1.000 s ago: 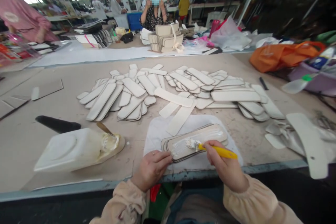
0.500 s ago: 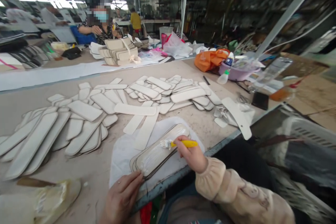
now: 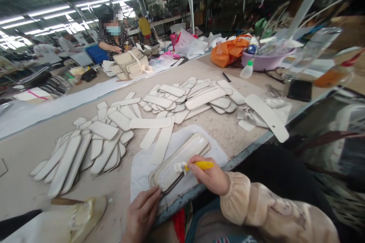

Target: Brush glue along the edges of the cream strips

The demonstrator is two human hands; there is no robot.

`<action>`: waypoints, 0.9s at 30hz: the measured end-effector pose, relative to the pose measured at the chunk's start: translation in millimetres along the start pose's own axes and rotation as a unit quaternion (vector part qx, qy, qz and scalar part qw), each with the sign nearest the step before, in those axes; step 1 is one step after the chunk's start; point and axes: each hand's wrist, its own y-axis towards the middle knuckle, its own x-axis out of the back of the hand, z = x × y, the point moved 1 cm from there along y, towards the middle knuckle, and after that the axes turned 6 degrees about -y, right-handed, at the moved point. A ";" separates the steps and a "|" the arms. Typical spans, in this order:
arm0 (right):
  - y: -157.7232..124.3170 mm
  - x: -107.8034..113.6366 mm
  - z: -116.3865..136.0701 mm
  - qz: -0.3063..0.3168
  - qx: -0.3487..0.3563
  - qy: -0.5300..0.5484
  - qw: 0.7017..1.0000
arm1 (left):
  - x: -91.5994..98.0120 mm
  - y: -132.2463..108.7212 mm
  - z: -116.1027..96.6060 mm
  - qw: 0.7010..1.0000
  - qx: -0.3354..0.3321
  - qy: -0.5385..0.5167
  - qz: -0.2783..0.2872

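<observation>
My right hand (image 3: 209,174) is closed round a yellow-handled brush (image 3: 203,165), whose white-coated tip touches the top piece of a small stack of long, rounded pale pieces (image 3: 182,155). A glossy white smear covers much of that top piece. The stack lies on a white sheet (image 3: 139,176) by the table's front edge. My left hand (image 3: 144,210) presses its fingertips on the stack's near-left end, fingers together. Loose pale pieces (image 3: 104,130) are heaped to the left and behind. At the lower left, a cream-coloured container (image 3: 97,216) holds white paste, with a brown stick across its rim.
Across the table a masked person (image 3: 114,43) works beside stacked beige pieces (image 3: 129,62). An orange bag (image 3: 228,51), a lilac basin (image 3: 264,60), a small bottle (image 3: 246,70) and a black box (image 3: 299,90) stand at the back right. A metal pole rises at the right.
The camera view has turned and tilted, so the whole scene sits differently. The brush tip has moved a little down the top piece toward its near-left end. My left hand remains at the stack's end.
</observation>
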 end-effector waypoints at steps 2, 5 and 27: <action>5.6 21.2 -8.7 -0.051 -0.009 -0.035 0.998 | 0.0 0.5 -0.6 1.000 0.001 -0.001 -0.002; 13.3 63.4 -22.0 -0.143 -0.038 -0.079 0.986 | -0.3 0.4 -0.7 1.000 0.005 -0.005 0.004; 84.9 173.7 -8.5 -0.326 0.059 0.227 0.916 | -13.6 238.0 55.9 0.939 0.336 0.020 0.064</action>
